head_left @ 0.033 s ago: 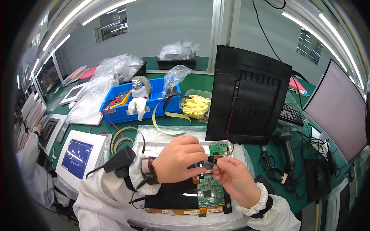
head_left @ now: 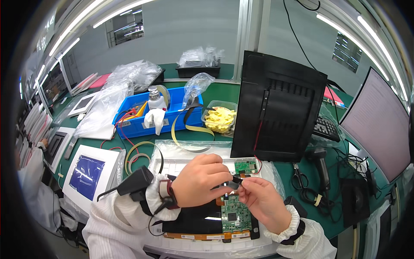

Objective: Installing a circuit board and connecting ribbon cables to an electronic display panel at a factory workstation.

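Note:
My left hand (head_left: 202, 179) and my right hand (head_left: 263, 203) meet over a white tray (head_left: 172, 166). Both pinch a small black piece (head_left: 235, 182) between their fingertips. Just below it lies a green circuit board (head_left: 236, 214) mounted on a black panel (head_left: 194, 224) that rests in the tray. A smaller green board (head_left: 246, 166) with red wires sits at the tray's far edge. A black device (head_left: 136, 183) is strapped at my left wrist.
A black monitor back (head_left: 278, 116) stands upright right behind the tray. A blue bin (head_left: 138, 123), a clear tub of yellow pieces (head_left: 220, 118) and plastic bags lie further back. On the right are a lit screen (head_left: 379, 125), keyboard (head_left: 325, 127), handheld scanner (head_left: 321, 159) and scissors (head_left: 299, 177); a white-framed display (head_left: 88, 175) lies to the left.

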A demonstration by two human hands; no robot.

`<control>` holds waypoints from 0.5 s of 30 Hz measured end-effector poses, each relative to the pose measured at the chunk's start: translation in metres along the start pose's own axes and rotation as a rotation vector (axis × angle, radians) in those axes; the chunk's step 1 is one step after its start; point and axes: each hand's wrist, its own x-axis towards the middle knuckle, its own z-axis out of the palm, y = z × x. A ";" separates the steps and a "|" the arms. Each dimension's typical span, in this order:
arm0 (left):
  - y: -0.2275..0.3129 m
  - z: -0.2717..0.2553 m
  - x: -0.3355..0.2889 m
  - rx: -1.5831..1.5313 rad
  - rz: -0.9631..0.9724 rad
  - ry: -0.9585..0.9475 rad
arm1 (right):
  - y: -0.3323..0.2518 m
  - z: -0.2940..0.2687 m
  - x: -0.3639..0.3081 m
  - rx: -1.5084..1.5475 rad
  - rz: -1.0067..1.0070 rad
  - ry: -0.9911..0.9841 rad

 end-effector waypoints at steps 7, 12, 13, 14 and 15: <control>0.014 -0.001 -0.010 0.146 -0.018 0.123 | 0.005 0.007 -0.008 0.077 0.080 -0.072; 0.035 -0.024 -0.015 -0.466 -0.516 -0.052 | -0.013 0.016 -0.020 -0.209 -0.129 -0.212; 0.038 -0.028 -0.016 -0.468 -0.518 -0.054 | -0.016 0.019 -0.022 -0.516 -0.319 -0.193; 0.040 -0.032 -0.017 -0.594 -0.580 -0.159 | -0.019 0.025 -0.026 -0.652 -0.409 -0.234; 0.044 -0.036 -0.018 -0.721 -0.640 -0.266 | -0.021 0.028 -0.029 -0.652 -0.408 -0.234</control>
